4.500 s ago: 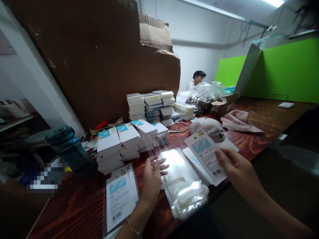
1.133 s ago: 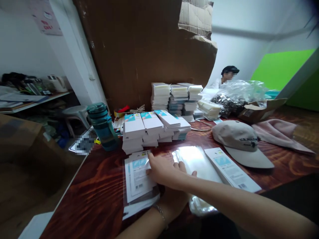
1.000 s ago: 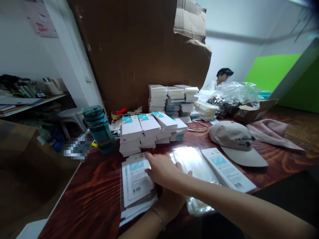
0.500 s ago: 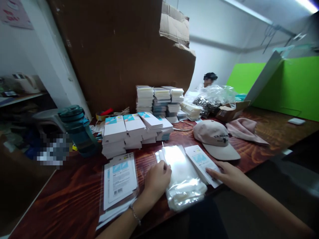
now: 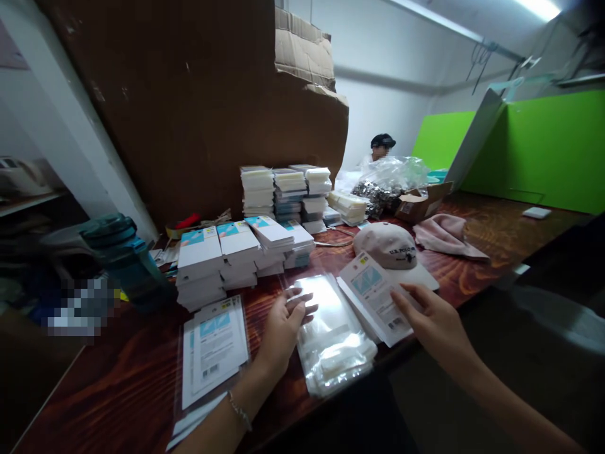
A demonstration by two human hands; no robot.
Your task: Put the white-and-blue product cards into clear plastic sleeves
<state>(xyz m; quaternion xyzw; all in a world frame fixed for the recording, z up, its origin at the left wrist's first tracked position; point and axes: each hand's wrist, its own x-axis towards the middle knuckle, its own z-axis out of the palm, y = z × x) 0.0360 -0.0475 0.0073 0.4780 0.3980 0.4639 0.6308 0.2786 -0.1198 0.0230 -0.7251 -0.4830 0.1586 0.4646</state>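
My left hand (image 5: 280,331) rests at the left edge of a pile of clear plastic sleeves (image 5: 326,325), its fingers apart and bent over the sleeves' upper end. Between finger and thumb, my right hand (image 5: 437,321) grips the right edge of a printed white-and-blue card (image 5: 371,290). That card is tilted up slightly over a small stack of like cards (image 5: 355,308), right beside the sleeves. Left of my left hand lie sleeved cards (image 5: 215,353) with a barcode, fanned in a loose pile on the table.
Tall stacks of cards (image 5: 198,265) stand behind the sleeves, with more stacks (image 5: 258,192) farther back. A teal bottle (image 5: 127,261) is at left. A beige cap (image 5: 394,249), pink cloth (image 5: 447,236) and open carton (image 5: 423,202) sit to the right. A person (image 5: 380,148) is beyond.
My right hand has raised the top card off its stack, tilting it. My left hand's fingers have spread from a curled pose. The whole view has shifted, moving things leftward.
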